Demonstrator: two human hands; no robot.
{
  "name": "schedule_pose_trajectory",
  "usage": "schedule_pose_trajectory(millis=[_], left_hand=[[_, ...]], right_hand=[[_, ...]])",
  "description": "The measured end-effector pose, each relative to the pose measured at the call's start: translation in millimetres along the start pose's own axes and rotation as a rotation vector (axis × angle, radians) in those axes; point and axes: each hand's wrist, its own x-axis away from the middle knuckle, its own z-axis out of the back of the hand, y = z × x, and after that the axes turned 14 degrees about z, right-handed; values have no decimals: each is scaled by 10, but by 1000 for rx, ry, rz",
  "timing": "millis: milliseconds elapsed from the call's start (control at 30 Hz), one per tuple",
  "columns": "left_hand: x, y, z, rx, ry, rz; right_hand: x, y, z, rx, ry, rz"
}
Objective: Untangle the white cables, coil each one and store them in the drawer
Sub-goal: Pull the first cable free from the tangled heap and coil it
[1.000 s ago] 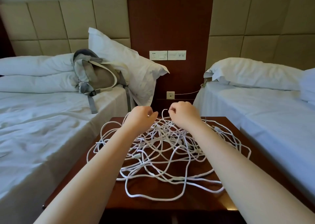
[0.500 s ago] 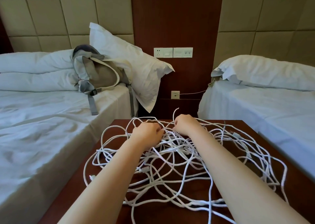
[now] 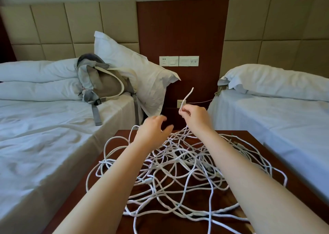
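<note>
Fingers of the left hand (image 3: pixel 151 132) are loosely apart and hold nothing, above the tangle of white cables (image 3: pixel 178 171) that lies on the dark wooden nightstand (image 3: pixel 169 224). Just behind, the right hand (image 3: pixel 195 117) pinches one cable end (image 3: pixel 187 97), which stands upward. Farther back, a grey backpack (image 3: pixel 105 84) lies on the left bed (image 3: pixel 44 136).

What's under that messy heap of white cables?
The dark wooden bedside table shows through gaps in the white cables. Where the strands pile thickest the wood is hidden; no drawer is in view.
</note>
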Motion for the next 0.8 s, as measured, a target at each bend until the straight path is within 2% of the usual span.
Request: schedule_pose_trajectory(millis=[100,167,267,367,500,600,700,733,800], left_hand=[[-19,281,222,258,153,-48],[-45,441,344,340,179,-37],[-37,568,452,352,200,-86],[-1,580,496,265,230,-133],[86,500,550,274,274,-132],[157,513,610,491,231,-74],[219,589,673,803,138,21],[231,606,696,849,124,31],[255,621,722,840,116,25]], right_hand=[[-15,-50,114,-42,25,62],[6,-75,163,-58,11,126],[77,-109,195,-78,16,194],[157,-136,230,-89,46,201],[287,-86,263,45,2,108],[458,-13,256,71,-71,20],[609,27,220,158,-305,-120],[649,32,223,191,-334,-149],[667,17,244,140,-255,-111]])
